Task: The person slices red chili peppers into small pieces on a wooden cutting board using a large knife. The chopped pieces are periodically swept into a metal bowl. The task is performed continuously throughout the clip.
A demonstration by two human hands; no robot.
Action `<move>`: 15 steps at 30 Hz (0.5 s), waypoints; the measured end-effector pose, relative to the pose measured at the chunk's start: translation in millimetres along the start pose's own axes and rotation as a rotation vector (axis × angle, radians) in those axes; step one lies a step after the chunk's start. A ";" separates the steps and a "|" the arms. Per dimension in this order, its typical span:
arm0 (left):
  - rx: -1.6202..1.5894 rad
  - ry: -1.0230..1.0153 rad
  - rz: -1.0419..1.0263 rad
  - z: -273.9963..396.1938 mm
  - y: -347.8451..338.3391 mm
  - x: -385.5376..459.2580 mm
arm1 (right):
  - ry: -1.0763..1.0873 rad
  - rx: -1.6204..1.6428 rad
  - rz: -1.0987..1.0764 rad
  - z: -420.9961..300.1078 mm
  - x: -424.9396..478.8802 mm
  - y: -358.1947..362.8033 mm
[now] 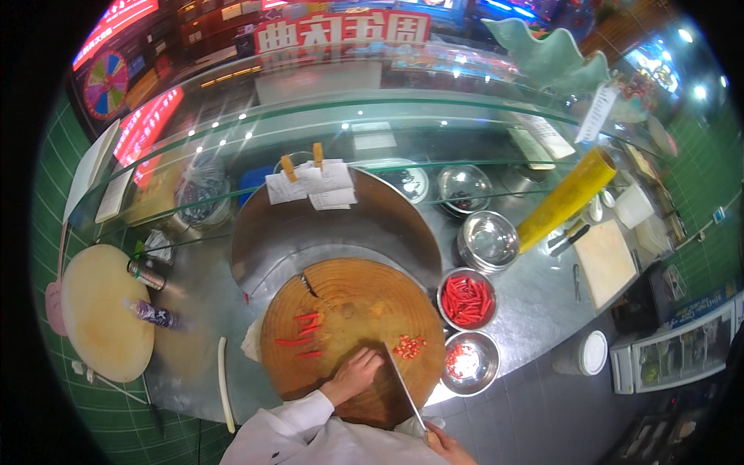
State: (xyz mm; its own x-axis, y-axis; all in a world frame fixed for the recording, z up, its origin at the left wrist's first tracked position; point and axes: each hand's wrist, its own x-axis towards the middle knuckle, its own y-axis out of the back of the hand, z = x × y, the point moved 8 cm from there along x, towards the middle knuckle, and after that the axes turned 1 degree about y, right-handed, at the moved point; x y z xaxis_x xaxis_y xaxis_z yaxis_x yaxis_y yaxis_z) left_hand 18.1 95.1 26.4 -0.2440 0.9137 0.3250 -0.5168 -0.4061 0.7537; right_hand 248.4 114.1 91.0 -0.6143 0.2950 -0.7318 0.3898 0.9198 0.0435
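Observation:
A round wooden chopping block [343,290] with a crack at its far edge lies before me. My right hand [446,444] grips the handle of a knife [402,381], its blade edge-on over the block. Close to the blade's left side, my left hand [356,373] rests on the wood with curled fingers; whatever may be under them is hidden. Chopped red chili pieces [410,347] lie right of the blade. Several whole red chilies [308,331] lie on the block's left part. Beside the block stand a steel bowl of red chilies [467,300] and a steel bowl with chopped bits [471,365].
A curved metal guard [337,226] with clipped papers stands behind the block, below glass shelving [360,104]. Stacked steel bowls [488,239] and a yellow tube [567,197] are at right. A purple-labelled bottle [156,315] and a round pale board [107,314] are at left.

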 end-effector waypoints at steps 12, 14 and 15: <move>-0.008 0.012 -0.010 5.4 5.4 14.1 | 0.078 0.165 -0.013 0.5 -10.9 1.9; -0.049 0.007 0.031 7.3 8.0 15.0 | 0.077 0.184 0.036 14.7 -6.8 4.4; -0.042 0.001 0.021 6.4 7.4 14.6 | 0.081 0.198 0.053 17.4 -3.9 4.1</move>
State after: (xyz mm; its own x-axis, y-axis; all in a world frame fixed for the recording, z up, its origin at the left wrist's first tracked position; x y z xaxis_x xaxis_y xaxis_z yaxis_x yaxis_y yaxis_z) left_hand 15.9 105.6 40.4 -0.2562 0.9051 0.3393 -0.5456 -0.4251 0.7222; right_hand 264.3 112.2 82.1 -0.6392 0.3691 -0.6747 0.5453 0.8361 -0.0592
